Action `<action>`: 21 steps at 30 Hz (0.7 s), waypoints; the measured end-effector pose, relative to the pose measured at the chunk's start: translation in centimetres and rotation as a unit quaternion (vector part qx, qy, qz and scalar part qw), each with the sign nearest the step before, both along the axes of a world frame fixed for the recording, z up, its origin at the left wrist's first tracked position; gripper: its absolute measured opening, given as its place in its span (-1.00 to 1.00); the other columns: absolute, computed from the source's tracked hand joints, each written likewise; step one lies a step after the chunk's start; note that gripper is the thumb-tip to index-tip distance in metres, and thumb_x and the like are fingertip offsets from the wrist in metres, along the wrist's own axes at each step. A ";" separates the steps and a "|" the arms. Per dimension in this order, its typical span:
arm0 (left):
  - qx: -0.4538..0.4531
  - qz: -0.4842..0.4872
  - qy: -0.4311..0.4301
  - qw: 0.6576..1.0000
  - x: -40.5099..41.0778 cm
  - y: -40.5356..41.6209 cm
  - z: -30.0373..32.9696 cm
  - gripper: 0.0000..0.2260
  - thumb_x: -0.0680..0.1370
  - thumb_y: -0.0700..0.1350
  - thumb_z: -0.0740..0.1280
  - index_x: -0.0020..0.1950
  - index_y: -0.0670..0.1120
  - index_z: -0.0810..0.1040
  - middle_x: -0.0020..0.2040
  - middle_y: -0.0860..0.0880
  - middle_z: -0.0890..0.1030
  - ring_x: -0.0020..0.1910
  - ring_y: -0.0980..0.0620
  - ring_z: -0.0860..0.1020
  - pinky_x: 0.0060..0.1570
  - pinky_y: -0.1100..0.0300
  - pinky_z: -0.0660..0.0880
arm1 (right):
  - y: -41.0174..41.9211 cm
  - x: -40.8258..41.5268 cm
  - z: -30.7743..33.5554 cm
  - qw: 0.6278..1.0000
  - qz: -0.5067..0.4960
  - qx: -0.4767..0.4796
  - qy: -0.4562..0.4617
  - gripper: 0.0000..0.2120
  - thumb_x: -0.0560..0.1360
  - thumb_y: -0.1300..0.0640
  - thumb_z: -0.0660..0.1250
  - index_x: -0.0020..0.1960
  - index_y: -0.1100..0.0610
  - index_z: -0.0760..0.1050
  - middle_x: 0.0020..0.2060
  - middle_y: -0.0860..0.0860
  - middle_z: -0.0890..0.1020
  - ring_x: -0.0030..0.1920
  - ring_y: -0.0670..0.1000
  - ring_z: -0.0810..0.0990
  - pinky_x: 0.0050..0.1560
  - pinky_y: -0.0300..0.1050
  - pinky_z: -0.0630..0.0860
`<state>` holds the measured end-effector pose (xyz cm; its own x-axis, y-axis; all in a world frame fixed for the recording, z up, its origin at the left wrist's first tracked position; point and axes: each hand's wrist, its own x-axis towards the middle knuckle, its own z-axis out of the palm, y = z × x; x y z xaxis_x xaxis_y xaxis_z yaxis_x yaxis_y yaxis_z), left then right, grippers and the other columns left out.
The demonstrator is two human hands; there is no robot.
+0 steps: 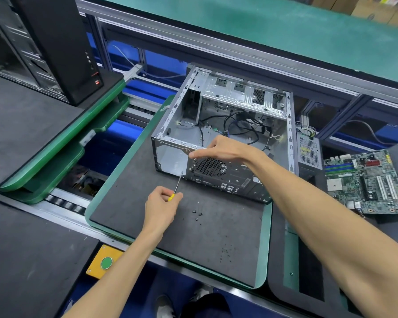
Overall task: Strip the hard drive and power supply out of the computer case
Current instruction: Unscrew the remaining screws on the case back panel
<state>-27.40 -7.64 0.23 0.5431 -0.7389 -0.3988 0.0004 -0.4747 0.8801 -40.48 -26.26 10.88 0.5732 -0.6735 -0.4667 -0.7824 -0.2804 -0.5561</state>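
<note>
An open grey computer case (170, 154) lies on a black mat with a green rim (265, 255). Inside it are loose black cables (244, 129). My left hand (161, 207) grips a yellow-handled screwdriver (177, 186) whose tip touches the lower left corner of the case's rear panel. My right hand (225, 149) rests on the case's top rear edge, fingers stretched toward the left. A grey power supply (309, 154) stands outside the case, just to its right.
Three loose black screws (197, 214) lie on the mat in front of the case. A green motherboard (365, 180) lies at the right. A black tower case (55, 42) stands at the far left. A green push button (106, 262) sits on the near rail.
</note>
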 end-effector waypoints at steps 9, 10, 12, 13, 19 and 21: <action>-0.036 -0.036 -0.060 0.997 -0.3 0.4 0.1 -0.88 0.51 -0.12 0.45 -0.17 -0.12 0.56 -0.40 -0.09 0.57 -0.62 0.12 0.43 -0.59 0.27 0.37 | 0.1 0.0 0.1 1.000 0.002 0.003 -0.004 -0.31 0.37 -0.41 0.43 -0.49 0.02 0.10 -0.56 -0.11 0.10 -0.55 -0.04 0.08 -0.36 -0.08 0.05; -0.037 -0.038 -0.062 0.997 -0.2 0.2 0.2 -0.88 0.51 -0.13 0.44 -0.17 -0.12 0.56 -0.40 -0.09 0.57 -0.62 0.12 0.43 -0.59 0.27 0.37 | 0.0 0.0 0.1 1.000 0.002 0.004 -0.005 -0.30 0.37 -0.41 0.43 -0.49 0.01 0.09 -0.56 -0.11 0.11 -0.54 -0.04 0.08 -0.35 -0.07 0.05; -0.039 -0.041 -0.066 0.996 -0.1 -0.2 0.3 -0.88 0.51 -0.13 0.44 -0.17 -0.12 0.56 -0.38 -0.10 0.58 -0.61 0.11 0.44 -0.58 0.26 0.37 | 0.0 0.1 0.1 1.000 0.000 0.007 -0.006 -0.29 0.37 -0.41 0.43 -0.50 0.01 0.07 -0.56 -0.10 0.11 -0.53 -0.03 0.08 -0.34 -0.05 0.05; -0.040 -0.041 -0.067 0.996 -0.1 -0.4 0.3 -0.88 0.51 -0.12 0.44 -0.16 -0.12 0.55 -0.38 -0.10 0.58 -0.61 0.11 0.44 -0.58 0.26 0.37 | 0.0 0.1 0.1 1.000 -0.001 0.007 -0.006 -0.29 0.37 -0.41 0.43 -0.50 0.00 0.06 -0.56 -0.10 0.11 -0.53 -0.03 0.08 -0.33 -0.04 0.05; -0.036 -0.048 -0.083 0.995 0.0 -0.2 0.0 -0.89 0.50 -0.12 0.43 -0.19 -0.08 0.54 -0.43 -0.03 0.57 -0.60 0.15 0.44 -0.50 0.25 0.38 | 0.1 0.1 0.2 1.000 -0.001 0.003 -0.001 -0.29 0.37 -0.41 0.42 -0.48 0.01 0.07 -0.56 -0.10 0.11 -0.55 -0.05 0.08 -0.36 -0.08 0.07; -0.035 -0.049 -0.083 0.995 -0.1 -0.2 0.0 -0.89 0.50 -0.13 0.43 -0.19 -0.08 0.54 -0.42 -0.04 0.57 -0.59 0.14 0.45 -0.47 0.21 0.38 | 0.1 0.1 0.2 1.000 0.002 0.002 0.000 -0.30 0.38 -0.41 0.42 -0.48 0.02 0.07 -0.55 -0.09 0.12 -0.55 -0.05 0.08 -0.36 -0.10 0.07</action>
